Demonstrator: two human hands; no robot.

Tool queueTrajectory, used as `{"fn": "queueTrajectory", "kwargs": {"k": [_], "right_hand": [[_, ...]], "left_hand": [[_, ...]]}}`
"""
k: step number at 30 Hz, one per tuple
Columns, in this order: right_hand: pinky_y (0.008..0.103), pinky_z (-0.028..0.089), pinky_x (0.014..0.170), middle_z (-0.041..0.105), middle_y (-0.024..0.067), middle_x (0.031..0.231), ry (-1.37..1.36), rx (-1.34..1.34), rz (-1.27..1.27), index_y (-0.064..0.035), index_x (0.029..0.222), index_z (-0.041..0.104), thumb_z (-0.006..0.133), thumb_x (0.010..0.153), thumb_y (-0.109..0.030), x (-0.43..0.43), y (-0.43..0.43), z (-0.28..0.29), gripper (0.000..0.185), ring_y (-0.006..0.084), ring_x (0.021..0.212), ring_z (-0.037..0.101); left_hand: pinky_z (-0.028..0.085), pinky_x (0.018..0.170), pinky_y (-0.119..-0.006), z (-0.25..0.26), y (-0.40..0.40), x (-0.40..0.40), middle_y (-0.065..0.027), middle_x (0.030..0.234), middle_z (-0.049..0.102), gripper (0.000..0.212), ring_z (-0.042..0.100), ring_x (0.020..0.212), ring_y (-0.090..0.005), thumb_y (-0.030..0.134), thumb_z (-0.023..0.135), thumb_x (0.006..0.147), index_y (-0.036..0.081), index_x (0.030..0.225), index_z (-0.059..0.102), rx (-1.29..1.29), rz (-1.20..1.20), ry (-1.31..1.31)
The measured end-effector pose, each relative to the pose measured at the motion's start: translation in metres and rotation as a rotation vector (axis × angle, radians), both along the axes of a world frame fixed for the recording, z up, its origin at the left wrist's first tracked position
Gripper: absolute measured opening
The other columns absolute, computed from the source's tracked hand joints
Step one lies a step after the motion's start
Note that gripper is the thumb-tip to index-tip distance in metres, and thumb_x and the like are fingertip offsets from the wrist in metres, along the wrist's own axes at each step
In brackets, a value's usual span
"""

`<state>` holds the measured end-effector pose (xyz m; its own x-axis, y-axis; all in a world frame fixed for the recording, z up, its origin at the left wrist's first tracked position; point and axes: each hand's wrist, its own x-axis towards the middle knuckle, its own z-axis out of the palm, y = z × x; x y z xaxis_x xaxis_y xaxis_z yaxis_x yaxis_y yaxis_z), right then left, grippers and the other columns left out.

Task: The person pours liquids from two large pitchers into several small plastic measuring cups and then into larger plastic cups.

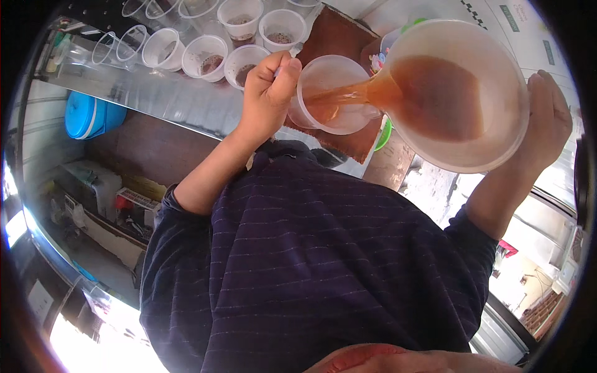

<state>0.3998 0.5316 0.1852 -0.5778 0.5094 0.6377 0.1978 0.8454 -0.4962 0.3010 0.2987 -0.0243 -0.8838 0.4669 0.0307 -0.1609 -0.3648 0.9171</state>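
Observation:
My left hand (270, 93) grips the handle of a small translucent plastic jug (336, 72). My right hand (550, 121) holds a large translucent plastic pitcher (457, 39), tilted toward the jug. Reddish-brown liquid (433, 100) streams from the pitcher's spout into the jug, where some has collected. Just left of my left hand stands a clear plastic cup (238, 58) with dark foamy liquid in the bottom. Another cup (204, 51) beside it holds similar liquid. The pitcher's handle is hidden from me.
Several plastic cups (161, 49) stand in rows on the metal counter (140, 88), some with dark liquid. A brown cloth (326, 30) lies under the jug. Part of a green rim (384, 135) shows beside the cloth. A blue lidded bucket (88, 115) is below the counter at left.

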Motion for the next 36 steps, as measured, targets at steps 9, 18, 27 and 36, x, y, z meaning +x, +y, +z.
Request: {"fn": "queueTrajectory", "kwargs": {"k": [9,18,27,36], "right_hand": [[0.0216,0.036,0.054,0.054,-0.0035,0.055,0.068,-0.115,-0.011,-0.0097,0.066,0.068,0.062,0.078,-0.011,0.001,0.000,0.001,0.013,0.0050,0.053,0.047],[0.0219,0.034,0.053,0.050,-0.0048,0.054,-0.026,-0.159,0.059,-0.0081,0.063,0.065,0.061,0.078,-0.008,0.003,0.006,0.003,0.015,0.0041,0.051,0.044],[0.0212,0.033,0.051,0.050,-0.0034,0.054,0.029,-0.116,-0.042,-0.0088,0.064,0.065,0.063,0.078,-0.012,-0.002,-0.014,0.000,0.014,0.0036,0.051,0.044],[0.0196,0.028,0.040,0.041,-0.0010,0.047,0.005,-0.085,0.085,-0.0100,0.053,0.041,0.044,0.083,-0.003,0.003,-0.008,-0.003,0.031,0.0035,0.040,0.035]], "left_hand": [[0.025,0.050,-0.020,-0.002,0.000,0.001,0.0094,0.062,0.035,0.032,0.028,0.059,-0.0006,0.018,0.049,0.095,0.010,0.066,0.037,0.045,0.001,-0.024],[0.026,0.050,-0.020,-0.004,0.002,-0.001,0.0088,0.062,0.036,0.031,0.029,0.059,-0.0010,0.017,0.048,0.095,0.009,0.067,0.038,0.077,0.003,0.045],[0.026,0.051,-0.020,-0.004,0.002,0.000,0.0086,0.062,0.036,0.030,0.029,0.059,-0.0008,0.017,0.048,0.094,0.010,0.067,0.037,0.070,-0.007,0.011],[0.027,0.052,-0.019,-0.002,0.001,0.002,0.0088,0.063,0.037,0.030,0.029,0.060,-0.0010,0.017,0.047,0.095,0.009,0.068,0.038,0.079,0.006,0.037]]}}
